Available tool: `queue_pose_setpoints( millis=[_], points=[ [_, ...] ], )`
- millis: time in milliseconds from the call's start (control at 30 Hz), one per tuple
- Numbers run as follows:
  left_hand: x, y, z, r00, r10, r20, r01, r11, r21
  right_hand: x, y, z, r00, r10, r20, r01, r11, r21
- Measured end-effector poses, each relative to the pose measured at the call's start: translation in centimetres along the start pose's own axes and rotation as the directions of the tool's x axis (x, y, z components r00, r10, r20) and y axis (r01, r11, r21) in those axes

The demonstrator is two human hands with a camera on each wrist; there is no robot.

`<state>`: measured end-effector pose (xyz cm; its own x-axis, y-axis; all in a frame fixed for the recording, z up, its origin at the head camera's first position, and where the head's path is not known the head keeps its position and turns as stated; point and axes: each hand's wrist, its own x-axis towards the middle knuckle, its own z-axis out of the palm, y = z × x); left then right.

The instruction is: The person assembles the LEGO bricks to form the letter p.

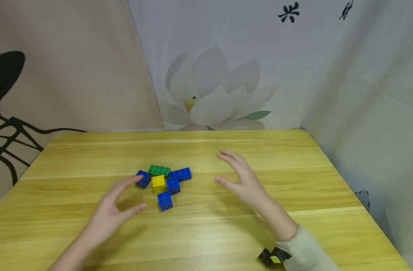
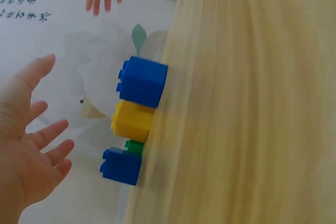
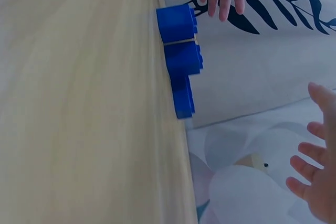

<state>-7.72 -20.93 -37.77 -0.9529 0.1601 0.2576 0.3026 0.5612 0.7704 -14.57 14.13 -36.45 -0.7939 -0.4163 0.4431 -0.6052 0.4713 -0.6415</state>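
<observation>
A loose cluster of toy building bricks lies on the wooden table. It holds a long green brick (image 1: 159, 170) at the back, a yellow brick (image 1: 158, 184) in the middle, a long blue brick (image 1: 180, 174) at the right, and square blue bricks at the left (image 1: 143, 179), centre (image 1: 173, 185) and front (image 1: 165, 201). My left hand (image 1: 108, 212) hovers left of the cluster, thumb and fingers spread, holding nothing; its index fingertip overlaps the left blue brick in the head view, and contact is unclear. To the right, apart from the bricks, my right hand (image 1: 243, 180) is raised with fingers spread and nothing in it.
The wooden table (image 1: 294, 169) reaches back to a pale curtain (image 1: 226, 30) printed with a flower. A black wrist device (image 1: 274, 256) sits at the right sleeve (image 1: 306, 250). Another curtain (image 1: 372, 94) hangs along the right side.
</observation>
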Motion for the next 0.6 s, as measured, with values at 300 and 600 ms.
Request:
queue_pose_setpoints(
  millis=[300, 600],
  points=[
    [-0.1, -0.5, 1.5, 0.999, -0.039, 0.015, 0.040, 0.998, -0.052, 1.1, -0.1, 2.4, 1.000, 0.001, 0.030, -0.003, 0.997, 0.080],
    [-0.2, -1.3, 2.8, 0.994, -0.102, 0.031, 0.105, 0.989, -0.102, 2.4, 0.1, 4.7, 0.996, 0.039, 0.082, -0.056, 0.974, 0.217]
  ],
)
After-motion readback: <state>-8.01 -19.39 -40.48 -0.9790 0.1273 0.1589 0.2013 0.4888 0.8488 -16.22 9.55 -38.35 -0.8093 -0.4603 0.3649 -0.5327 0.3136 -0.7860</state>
